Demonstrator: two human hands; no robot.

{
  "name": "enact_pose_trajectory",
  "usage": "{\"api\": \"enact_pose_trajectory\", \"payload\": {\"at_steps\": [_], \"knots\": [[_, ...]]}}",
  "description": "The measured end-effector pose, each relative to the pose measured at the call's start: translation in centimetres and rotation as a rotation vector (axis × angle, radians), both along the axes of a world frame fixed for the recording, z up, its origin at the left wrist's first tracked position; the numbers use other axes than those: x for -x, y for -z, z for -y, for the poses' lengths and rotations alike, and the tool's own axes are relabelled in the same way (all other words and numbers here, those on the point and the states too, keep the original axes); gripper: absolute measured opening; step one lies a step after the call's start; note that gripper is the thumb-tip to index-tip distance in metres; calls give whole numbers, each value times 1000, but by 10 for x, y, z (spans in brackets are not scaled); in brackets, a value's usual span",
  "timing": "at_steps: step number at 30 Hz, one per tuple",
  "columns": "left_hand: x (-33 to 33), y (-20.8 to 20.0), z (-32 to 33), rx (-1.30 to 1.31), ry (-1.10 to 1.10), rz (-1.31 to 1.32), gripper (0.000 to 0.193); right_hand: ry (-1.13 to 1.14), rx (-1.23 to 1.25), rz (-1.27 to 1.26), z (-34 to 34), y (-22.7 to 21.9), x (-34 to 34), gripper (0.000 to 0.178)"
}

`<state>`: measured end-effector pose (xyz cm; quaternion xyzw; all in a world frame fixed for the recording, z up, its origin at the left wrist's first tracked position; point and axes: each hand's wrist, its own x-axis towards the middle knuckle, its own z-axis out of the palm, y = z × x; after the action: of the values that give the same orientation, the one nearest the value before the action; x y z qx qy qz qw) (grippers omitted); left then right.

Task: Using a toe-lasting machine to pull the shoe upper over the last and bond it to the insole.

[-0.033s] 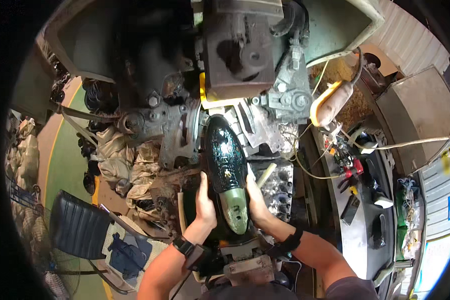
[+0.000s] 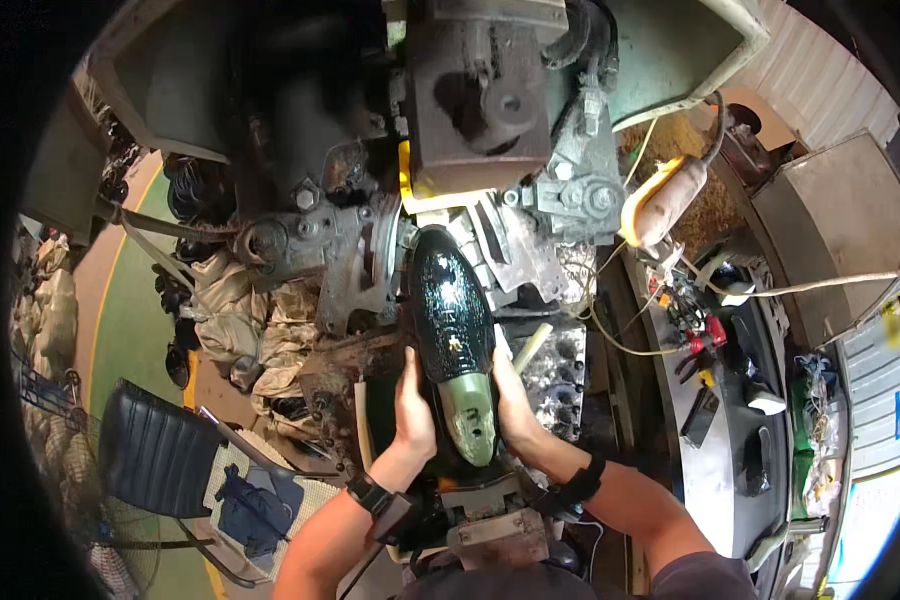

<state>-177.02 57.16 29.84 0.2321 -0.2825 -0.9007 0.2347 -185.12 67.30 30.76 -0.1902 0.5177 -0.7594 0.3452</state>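
A glossy black crocodile-textured shoe upper (image 2: 448,300) is stretched over a green shoe last (image 2: 470,420), its toe pointing away from me into the machine. My left hand (image 2: 412,410) grips it along the left side, thumb upward. From the opposite side my right hand (image 2: 515,405) clasps it, with its thumb also showing; the other fingers of both hands are mostly hidden beneath. Just beyond the toe are the metal plates (image 2: 505,250) of the machine, and a dark block (image 2: 480,125) with a yellow edge hangs above. Whether the toe touches the plates I cannot tell.
To the right, a hanging lamp-like tool with a yellow rim (image 2: 662,203) trails a cable. A bench (image 2: 708,480) beyond it carries pliers and black shoe parts. A black chair (image 2: 160,450) with dark cloth stands at left, near crumpled pale sacks (image 2: 225,310).
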Motion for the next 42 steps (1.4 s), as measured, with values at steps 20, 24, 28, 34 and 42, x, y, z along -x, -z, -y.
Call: {"api": "enact_pose_trajectory", "payload": {"at_steps": [20, 24, 28, 34, 42], "knots": [[6, 18, -4, -45, -55, 12, 56, 59, -49, -8, -8, 19, -2, 47], [6, 16, -7, -49, -58, 15, 56, 107, 3, 6, -4, 29, -5, 48], [-10, 26, 7, 306, -152, 389, 52, 114, -121, 36, -15, 29, 4, 47], [-127, 110, 86, 718, -730, 1004, 41, 95, -402, 95, -115, 12, 62, 45], [-211, 198, 105, 582, -585, 1106, 47, 205, -442, 84, -196, 28, 72, 38]]}}
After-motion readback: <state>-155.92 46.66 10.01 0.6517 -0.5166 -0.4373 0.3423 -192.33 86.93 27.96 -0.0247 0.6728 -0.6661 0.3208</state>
